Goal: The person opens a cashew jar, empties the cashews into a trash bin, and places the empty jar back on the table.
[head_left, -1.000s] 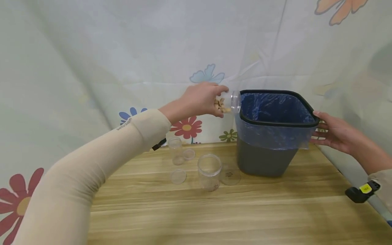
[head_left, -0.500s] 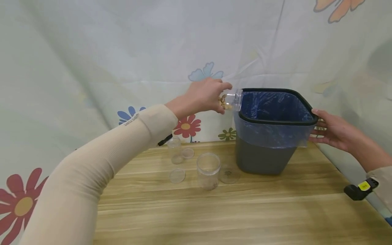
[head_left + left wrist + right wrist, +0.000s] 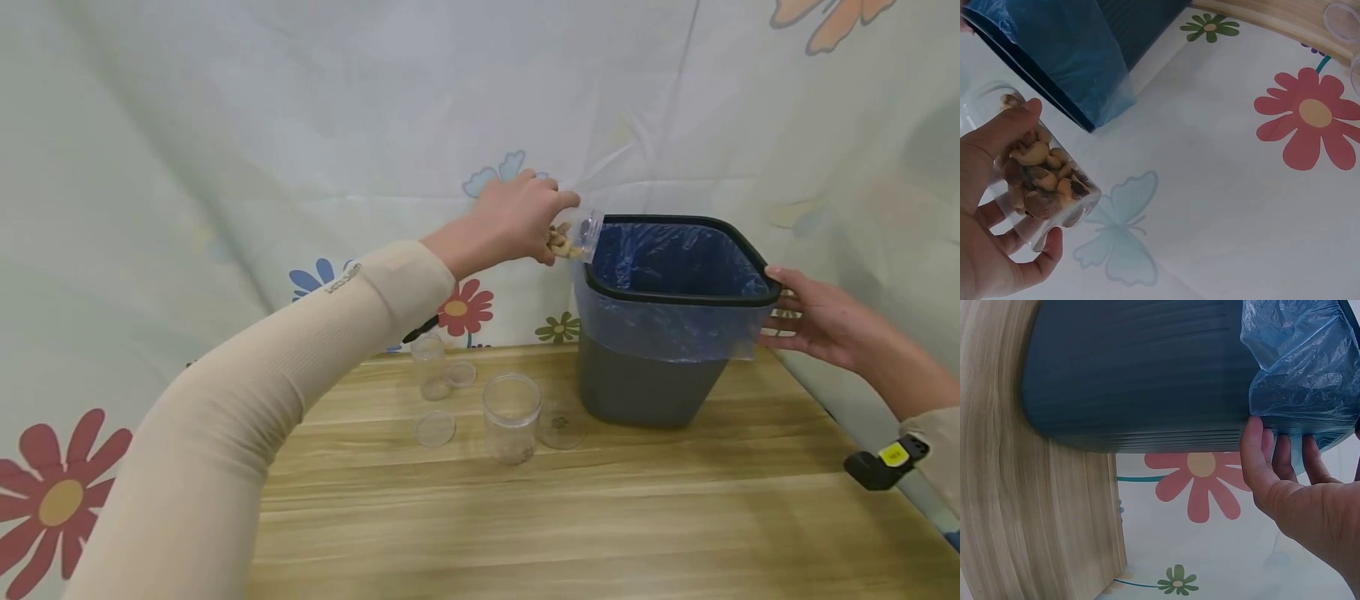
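Note:
In the head view my left hand (image 3: 521, 218) holds a clear plastic jar (image 3: 588, 235) of cashews on its side, its mouth above the bin's left rim. In the left wrist view, thumb and fingers wrap the jar, and the cashews (image 3: 1038, 165) lie inside it. A grey trash bin (image 3: 637, 387) with a blue liner (image 3: 675, 333) stands upright on the table. My right hand (image 3: 825, 325) rests against its right side, thumb at the black rim. The right wrist view shows those fingers (image 3: 1260, 453) fairly straight, touching the liner and bin wall.
On the wooden table (image 3: 600, 517) stand a wide clear jar (image 3: 512, 429) and a narrower one (image 3: 430, 371). Clear round lids (image 3: 435, 428) lie beside them. A flower-print cloth (image 3: 375, 125) hangs behind the table.
My left hand has moved right and slightly up, carrying the jar's mouth from beside the rim to over it. The right hand and the bin stay in place.

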`<state>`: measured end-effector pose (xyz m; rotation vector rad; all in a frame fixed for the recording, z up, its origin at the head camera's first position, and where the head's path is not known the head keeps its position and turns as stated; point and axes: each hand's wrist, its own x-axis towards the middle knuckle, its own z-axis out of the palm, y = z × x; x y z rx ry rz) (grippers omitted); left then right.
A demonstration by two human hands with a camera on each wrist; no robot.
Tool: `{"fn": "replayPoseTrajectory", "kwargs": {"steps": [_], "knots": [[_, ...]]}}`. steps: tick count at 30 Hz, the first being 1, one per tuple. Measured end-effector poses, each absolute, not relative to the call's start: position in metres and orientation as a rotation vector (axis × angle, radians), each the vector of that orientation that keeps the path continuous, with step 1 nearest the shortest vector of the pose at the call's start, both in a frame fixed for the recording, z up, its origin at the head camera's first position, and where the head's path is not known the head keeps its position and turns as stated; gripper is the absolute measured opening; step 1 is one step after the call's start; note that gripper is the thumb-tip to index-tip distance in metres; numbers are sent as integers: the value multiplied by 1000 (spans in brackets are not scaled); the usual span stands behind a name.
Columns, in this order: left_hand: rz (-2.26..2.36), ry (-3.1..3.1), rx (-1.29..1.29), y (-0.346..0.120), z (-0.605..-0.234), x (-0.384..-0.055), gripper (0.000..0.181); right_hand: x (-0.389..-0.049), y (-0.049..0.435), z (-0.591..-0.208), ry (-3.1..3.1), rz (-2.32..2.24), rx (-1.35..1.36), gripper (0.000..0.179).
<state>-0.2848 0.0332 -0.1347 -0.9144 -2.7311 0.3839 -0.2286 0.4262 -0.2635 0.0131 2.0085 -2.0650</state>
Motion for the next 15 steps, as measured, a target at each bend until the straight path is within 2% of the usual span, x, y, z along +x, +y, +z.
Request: {"fn": "replayPoseTrajectory", "kwargs": {"steps": [4, 11, 15], "knots": [[395, -2735, -913, 35, -133, -286, 84, -229, 426, -263, 2009, -2060, 18, 32], [385, -2730, -934, 37, -131, -288, 83, -230, 425, -263, 1988, -2083, 9, 23], [399, -2721, -943, 40, -130, -289, 83, -230, 424, -263, 1990, -2079, 16, 26]]}}
